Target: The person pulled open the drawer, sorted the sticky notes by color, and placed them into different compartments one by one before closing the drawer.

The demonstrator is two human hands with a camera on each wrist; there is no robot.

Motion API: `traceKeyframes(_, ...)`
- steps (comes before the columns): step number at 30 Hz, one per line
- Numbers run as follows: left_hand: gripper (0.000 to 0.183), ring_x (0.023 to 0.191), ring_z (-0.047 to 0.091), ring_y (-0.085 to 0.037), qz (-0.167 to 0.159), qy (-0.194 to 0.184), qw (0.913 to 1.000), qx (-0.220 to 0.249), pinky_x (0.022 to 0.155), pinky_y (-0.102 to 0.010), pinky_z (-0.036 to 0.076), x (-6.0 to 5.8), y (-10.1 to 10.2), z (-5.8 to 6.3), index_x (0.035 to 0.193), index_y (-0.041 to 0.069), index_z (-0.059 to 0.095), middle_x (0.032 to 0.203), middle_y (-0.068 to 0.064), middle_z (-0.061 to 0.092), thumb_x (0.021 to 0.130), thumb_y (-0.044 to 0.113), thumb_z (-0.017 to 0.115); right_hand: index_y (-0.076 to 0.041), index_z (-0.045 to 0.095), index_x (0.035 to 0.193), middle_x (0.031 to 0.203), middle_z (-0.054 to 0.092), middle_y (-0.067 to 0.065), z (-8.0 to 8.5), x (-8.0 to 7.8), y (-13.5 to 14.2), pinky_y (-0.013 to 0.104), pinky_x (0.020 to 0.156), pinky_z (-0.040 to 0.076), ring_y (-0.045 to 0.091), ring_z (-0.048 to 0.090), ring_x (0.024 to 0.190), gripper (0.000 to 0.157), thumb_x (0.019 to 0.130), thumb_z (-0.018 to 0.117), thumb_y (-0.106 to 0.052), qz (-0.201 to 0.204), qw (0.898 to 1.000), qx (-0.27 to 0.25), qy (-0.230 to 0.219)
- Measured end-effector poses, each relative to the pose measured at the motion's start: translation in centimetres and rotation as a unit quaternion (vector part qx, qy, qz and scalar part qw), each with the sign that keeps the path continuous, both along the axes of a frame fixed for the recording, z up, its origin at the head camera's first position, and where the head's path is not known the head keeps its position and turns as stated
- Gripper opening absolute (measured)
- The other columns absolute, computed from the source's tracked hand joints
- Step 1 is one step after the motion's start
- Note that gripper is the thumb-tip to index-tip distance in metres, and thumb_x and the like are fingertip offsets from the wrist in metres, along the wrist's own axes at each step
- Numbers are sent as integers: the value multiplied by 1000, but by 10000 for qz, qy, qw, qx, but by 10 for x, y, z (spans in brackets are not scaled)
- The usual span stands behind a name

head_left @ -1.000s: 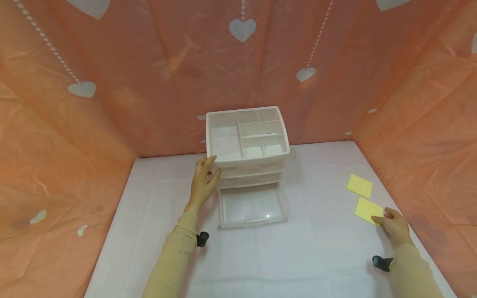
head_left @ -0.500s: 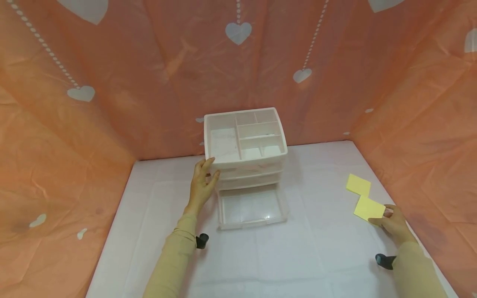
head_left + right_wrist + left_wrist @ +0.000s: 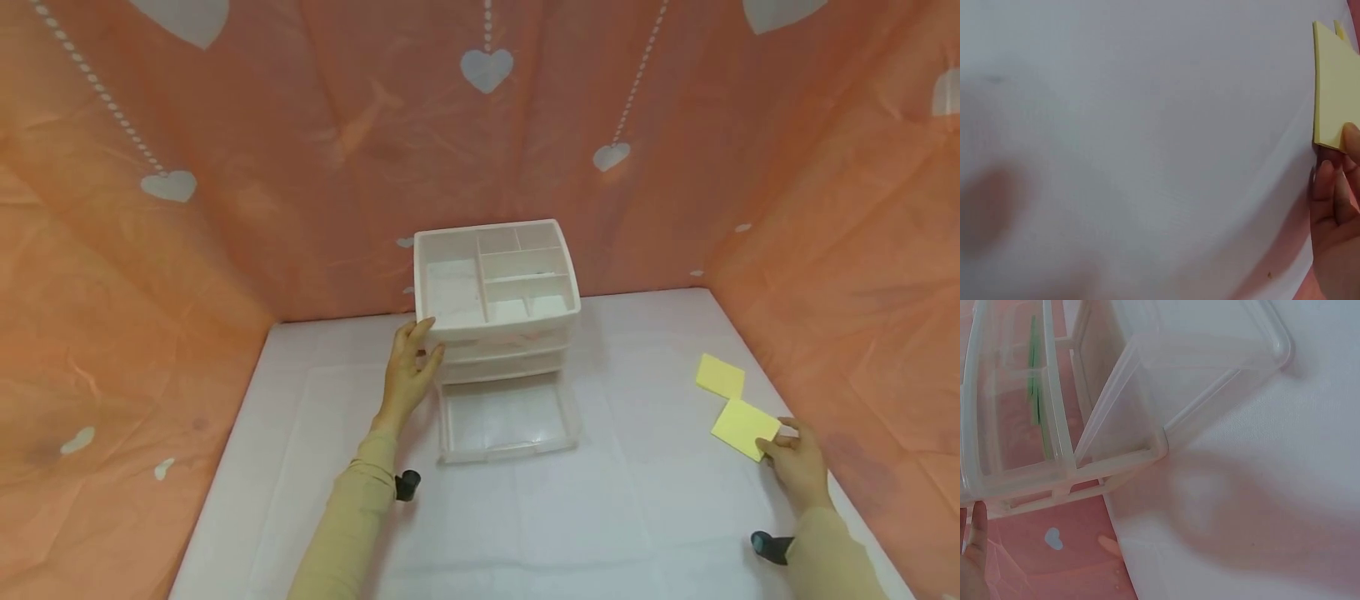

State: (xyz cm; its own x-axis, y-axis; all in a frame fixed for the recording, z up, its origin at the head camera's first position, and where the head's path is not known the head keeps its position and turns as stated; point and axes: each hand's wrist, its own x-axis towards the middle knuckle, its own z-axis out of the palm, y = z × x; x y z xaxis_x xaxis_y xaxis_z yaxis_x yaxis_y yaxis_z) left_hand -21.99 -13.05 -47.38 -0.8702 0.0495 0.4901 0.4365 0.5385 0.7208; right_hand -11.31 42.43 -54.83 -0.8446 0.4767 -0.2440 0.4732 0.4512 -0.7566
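A white plastic drawer organizer stands at the back of the table, its bottom drawer pulled out. My left hand grips its front left corner, fingers by the top edge and thumb at the front. In the left wrist view, only some fingers show at the frame's edge. On the right, my right hand pinches a yellow sticky note pad by its near right corner, with the thumb on top. The right wrist view has this pad tilted above the cloth. Just behind lies a second yellow pad.
A white cloth covers the table. Orange sheets with hearts rise at the back and both sides. Divided compartments top the organizer. Something thin and green shows through an upper drawer in the left wrist view.
My right hand has taken hold of the nearer sticky note pad and lifted it slightly. The left hand has kept its place on the organizer's corner.
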Motion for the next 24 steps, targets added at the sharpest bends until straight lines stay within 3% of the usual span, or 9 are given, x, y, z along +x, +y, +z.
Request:
traceKeyframes(2,44,96,57,-36,14,-47,10000,-4,72,-50,56,0,0,0,133,22,43,130,-16,41,92,18,59,1,24,140,78,50,-8,0,1,-3,17,53,49,-1,51,59,62,90,57,-14,-182,9995,-207,121)
traceKeyframes(5,44,96,57,-36,6,-62,10000,-12,72,-50,56,1,0,1,133,21,43,130,-16,41,92,18,59,-17,36,133,72,53,-15,-1,3,-7,14,54,50,-3,54,59,50,90,60,-13,-637,9898,-1220,371)
traceKeyframes(8,44,96,57,-36,8,-32,10000,-31,75,-50,55,2,0,1,133,21,43,130,-17,41,91,17,59,-33,40,115,68,58,-19,-2,4,-10,11,56,51,-3,57,60,42,87,64,-12,-1167,9580,-2504,770)
traceKeyframes(9,44,96,57,-36,11,-15,10000,-26,76,-51,55,2,0,1,133,20,43,130,-17,41,91,17,60,-36,40,110,67,60,-18,-3,5,-11,11,57,52,-2,58,60,43,85,66,-12,-1297,9448,-2872,894)
traceKeyframes(11,44,96,58,-36,22,2,10000,-33,76,-50,55,2,0,2,133,20,43,129,-18,41,91,16,59,-35,41,106,67,62,-15,-5,5,-12,12,57,52,-1,59,60,43,82,69,-13,-1448,9290,-3238,1054)
traceKeyframes(16,45,95,58,-35,32,-8,10000,-55,73,-48,56,1,0,2,133,22,43,131,-17,41,92,17,59,-32,42,105,66,64,-11,-9,5,-14,13,54,52,1,59,59,46,79,72,-9,-1579,9102,-3580,1354)
traceKeyframes(24,44,100,57,-34,28,92,9999,-34,83,-47,54,0,0,0,132,20,45,128,-17,43,91,16,60,-29,42,109,68,64,-7,-9,5,-31,14,55,51,4,59,59,47,79,71,-6,-1306,8900,-3972,1819)
